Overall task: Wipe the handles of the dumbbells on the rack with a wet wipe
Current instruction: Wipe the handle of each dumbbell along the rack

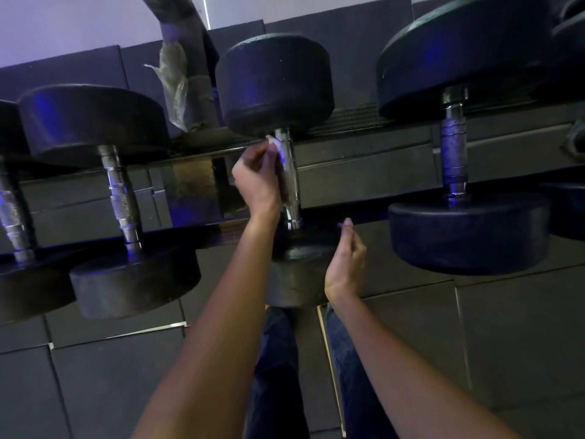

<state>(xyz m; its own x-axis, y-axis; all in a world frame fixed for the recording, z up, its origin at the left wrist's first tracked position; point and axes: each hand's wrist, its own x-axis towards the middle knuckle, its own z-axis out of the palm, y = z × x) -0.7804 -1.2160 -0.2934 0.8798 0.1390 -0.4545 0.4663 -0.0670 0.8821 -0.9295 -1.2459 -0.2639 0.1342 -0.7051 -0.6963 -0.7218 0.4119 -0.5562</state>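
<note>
Now at the middle dumbbell: wipe pressed on handle

We see the left hand (pixel 258 179) up at the rack (pixel 364 166), fingers curled & pinching a small white wet wipe (pixel 273 144) against the ribbed chrome handle (pixel 289 175) of the middle black round-headed dumbbell (pixel 275 83). Wipe sits at the far end of that handle, just below the far head. Only a crumpled corner shows above the knuckles; the rest is hidden in the grip.

Right hand (pixel 346 264) hovers lower & to the right, beside the dumbbell's near head, apart from the handle. Its fingers are loosely curled, one fingertip sticking up toward the near rail, & we see nothing held in it.

Middle dumbbell lies across the rack's two dark metal rails, one head behind the far rail, the other in front of the near rail. To the left a second black dumbbell (pixel 122 198) w/ chrome handle lies the same way, & another is cut off by the frame edge. To the right is a larger black dumbbell (pixel 454 147) w/ a duller, darker handle. Behind, btw left & middle dumbbells, stands a slanted rack post (pixel 172 87) wrapped in clear plastic film. Below are dark square rubber floor tiles (pixel 506 343) & our legs (pixel 278 359) in blue jeans
</note>
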